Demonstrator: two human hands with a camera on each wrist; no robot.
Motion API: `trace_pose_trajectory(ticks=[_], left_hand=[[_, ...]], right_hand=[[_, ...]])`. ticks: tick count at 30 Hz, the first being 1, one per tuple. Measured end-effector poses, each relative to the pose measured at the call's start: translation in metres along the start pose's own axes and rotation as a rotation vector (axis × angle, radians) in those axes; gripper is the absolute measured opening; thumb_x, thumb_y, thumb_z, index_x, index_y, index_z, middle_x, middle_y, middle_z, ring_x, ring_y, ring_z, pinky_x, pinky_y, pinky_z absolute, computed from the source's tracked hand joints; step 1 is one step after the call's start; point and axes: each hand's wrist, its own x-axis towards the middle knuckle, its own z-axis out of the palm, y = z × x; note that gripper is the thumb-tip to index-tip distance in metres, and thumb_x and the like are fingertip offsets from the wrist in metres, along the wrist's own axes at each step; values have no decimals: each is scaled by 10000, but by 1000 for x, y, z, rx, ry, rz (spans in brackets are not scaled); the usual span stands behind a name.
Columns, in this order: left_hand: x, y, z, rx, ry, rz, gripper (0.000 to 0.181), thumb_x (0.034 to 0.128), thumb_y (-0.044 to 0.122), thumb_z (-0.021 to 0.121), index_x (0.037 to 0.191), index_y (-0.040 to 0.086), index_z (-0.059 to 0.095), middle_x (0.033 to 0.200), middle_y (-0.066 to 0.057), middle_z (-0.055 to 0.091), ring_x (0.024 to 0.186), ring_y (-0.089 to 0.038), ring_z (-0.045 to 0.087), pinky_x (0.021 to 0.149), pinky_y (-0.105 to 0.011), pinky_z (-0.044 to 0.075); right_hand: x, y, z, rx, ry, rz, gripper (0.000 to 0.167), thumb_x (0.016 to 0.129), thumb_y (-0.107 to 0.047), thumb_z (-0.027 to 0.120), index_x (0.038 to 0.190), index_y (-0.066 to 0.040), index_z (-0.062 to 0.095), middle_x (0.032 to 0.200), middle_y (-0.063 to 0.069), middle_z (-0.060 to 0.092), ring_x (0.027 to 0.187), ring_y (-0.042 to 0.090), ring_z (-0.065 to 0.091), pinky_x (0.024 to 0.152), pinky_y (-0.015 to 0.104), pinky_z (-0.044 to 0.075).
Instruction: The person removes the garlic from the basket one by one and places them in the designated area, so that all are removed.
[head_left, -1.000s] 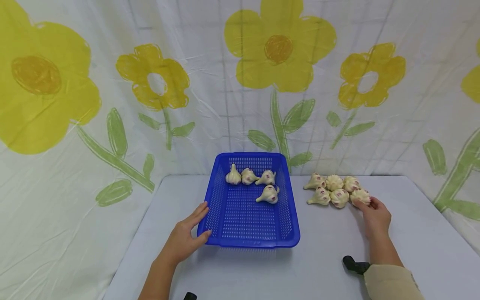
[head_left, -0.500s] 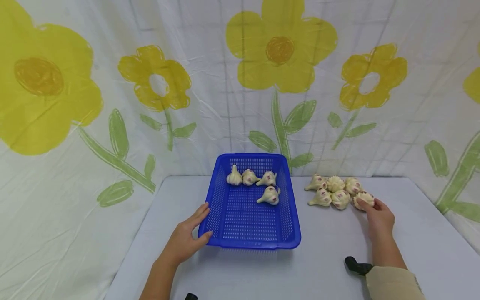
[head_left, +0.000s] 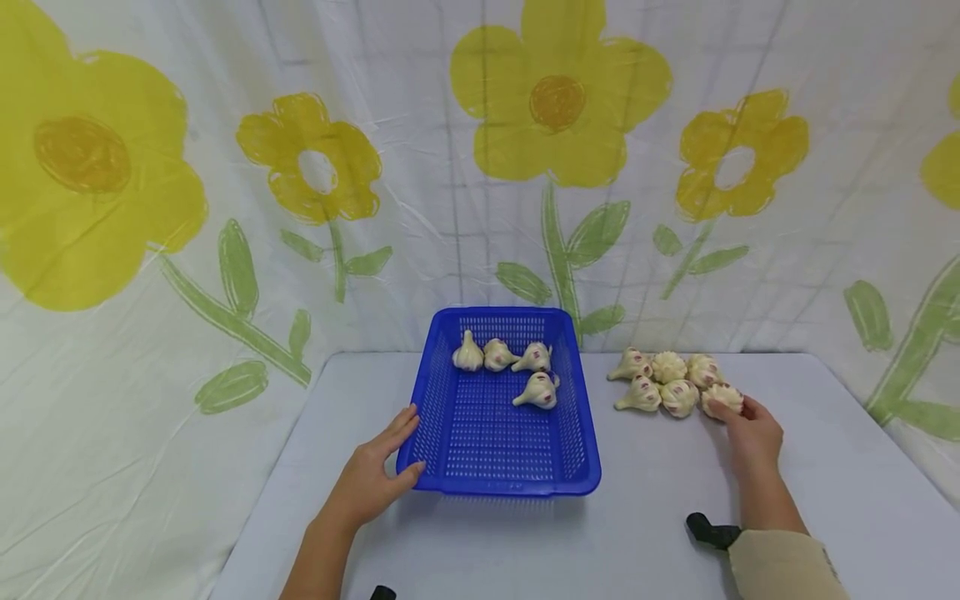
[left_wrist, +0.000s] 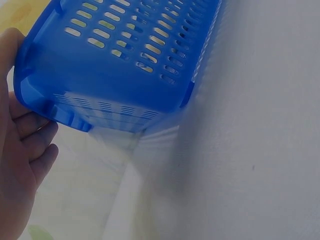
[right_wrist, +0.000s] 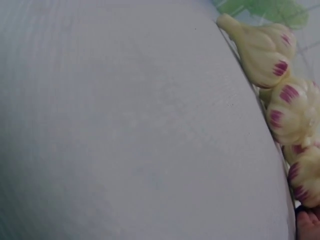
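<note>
At the right end of the front row of garlic, my right hand (head_left: 756,440) pinches a garlic bulb (head_left: 720,400) between thumb and fingers on the table. Beside it lie several more bulbs (head_left: 678,397) in two close rows. My left hand (head_left: 367,479) rests at the left rim of a blue plastic basket (head_left: 498,487), fingers relaxed and spread. Several bulbs (head_left: 467,354) lie inside toward the basket's back. In the left wrist view, the hand (left_wrist: 22,145) touches the basket's rim edge. Only a fingertip (right_wrist: 308,224) of the right hand shows in the right wrist view, below a bulb (right_wrist: 304,177).
A pale table (head_left: 645,500) lies under everything, with a flower-printed curtain (head_left: 420,250) hanging behind its back edge. Black wrist-mounted pieces show near the right sleeve (head_left: 783,562) and at the bottom edge by the left arm.
Since the first frame, the bulb in my right hand has shifted and tilted slightly, staying beside its neighbour. My left hand and the basket look unmoved.
</note>
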Motion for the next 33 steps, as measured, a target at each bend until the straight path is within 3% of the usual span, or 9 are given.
trace_pose_trajectory(ticks=[14,21,29,33], left_hand=[[-1,1,1,0,0,-23,658,843,239,731,1441,86,502,1557,44,394,1401,-217,425,1090,-433,404],[-1,2,-1,-2,-4,-28,658,851,247,724,1449,96,494,1562,48,384,1407,-214,417,1096,-441,401],[-1,1,-1,-3,-4,-29,658,853,243,724,1449,91,492,1563,45,383,1409,-217,417,1097,-440,398],[-1,2,-2,-13,-4,-20,660,849,229,731,1446,78,493,1562,37,385,1409,-219,416,1098,-437,396]], right_hand=[[-5,2,1,-13,11,-24,827,879,-422,702,1547,-123,316,1550,124,371,1308,181,423,1153,309,373],[-2,4,2,-93,13,-72,812,870,-438,710,1524,-101,366,1423,112,466,1152,160,478,886,175,427],[-2,4,1,-121,2,-84,835,867,-460,706,1527,-90,354,1396,110,472,1118,147,478,801,120,412],[-5,-3,0,-26,8,-33,851,875,-465,689,1551,-118,305,1514,119,398,1281,187,448,1005,190,448]])
